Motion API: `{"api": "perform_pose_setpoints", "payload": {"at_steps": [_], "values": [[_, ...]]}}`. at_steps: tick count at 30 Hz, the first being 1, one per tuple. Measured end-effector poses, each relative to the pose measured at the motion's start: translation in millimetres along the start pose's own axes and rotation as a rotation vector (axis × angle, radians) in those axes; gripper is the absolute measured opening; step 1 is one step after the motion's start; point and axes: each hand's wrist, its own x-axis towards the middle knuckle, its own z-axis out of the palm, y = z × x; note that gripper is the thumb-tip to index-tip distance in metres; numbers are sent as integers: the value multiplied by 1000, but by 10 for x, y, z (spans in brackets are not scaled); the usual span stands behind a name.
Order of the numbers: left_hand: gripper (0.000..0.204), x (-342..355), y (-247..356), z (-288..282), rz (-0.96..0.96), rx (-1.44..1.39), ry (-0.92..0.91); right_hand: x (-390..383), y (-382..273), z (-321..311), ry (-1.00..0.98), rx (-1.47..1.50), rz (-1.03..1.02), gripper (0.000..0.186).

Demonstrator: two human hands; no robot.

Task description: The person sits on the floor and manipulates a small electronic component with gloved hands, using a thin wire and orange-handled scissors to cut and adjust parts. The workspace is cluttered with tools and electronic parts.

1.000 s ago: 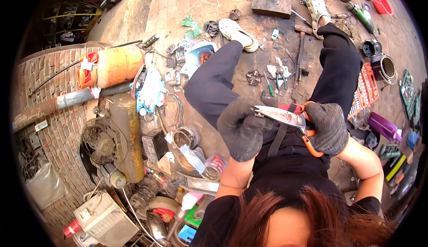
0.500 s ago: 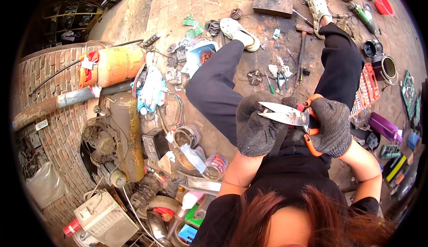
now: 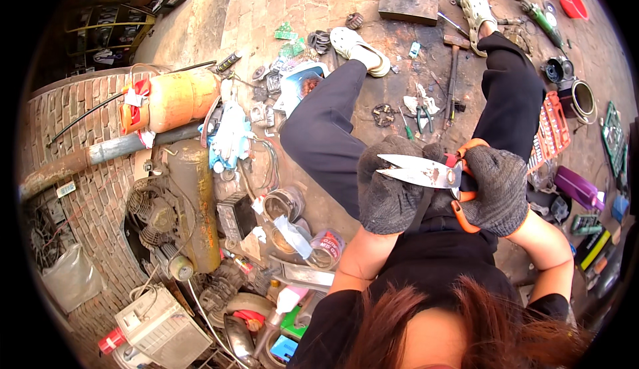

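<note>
head view: the right hand (image 3: 499, 189), in a dark knit glove, is closed around the orange handles of the snips (image 3: 426, 172), probably because a grip there lets one hand work both loops. the snips sit in front of the person's waist, blades pointing left, their tips slightly parted. the blades lie over the left hand (image 3: 388, 189), also gloved; its fingers look curled beneath them, but whether they pinch anything i cannot tell. that hand seems set close so it can steady something at the cutting edges, and the glove likely guards against them. a dark strap (image 3: 419, 210) hangs just beside it, toward the near side; whether it is held is unclear.

the knees are spread, which leaves the ground ahead in easy view. there, on the far side, a hammer (image 3: 454, 69), a screwdriver (image 3: 406, 124) and pliers (image 3: 425, 117) lie between the legs, presumably for quick reach. farther off rests a metal block (image 3: 408, 6), perhaps a surface for striking. a red socket case (image 3: 551, 129) lies open beside the right leg, its contents exposed, and a blue-white tub (image 3: 293, 93) stands by the left shin.
</note>
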Motion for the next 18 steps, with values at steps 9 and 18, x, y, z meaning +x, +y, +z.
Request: {"api": "perform_pose_setpoints", "payload": {"at_steps": [9,18], "values": [[32,6,-19,13,186,512,-69,8,-1,1,48,52,-60,51],[22,65,14,90,214,823,-72,26,-3,-3,40,83,-26,53]]}}
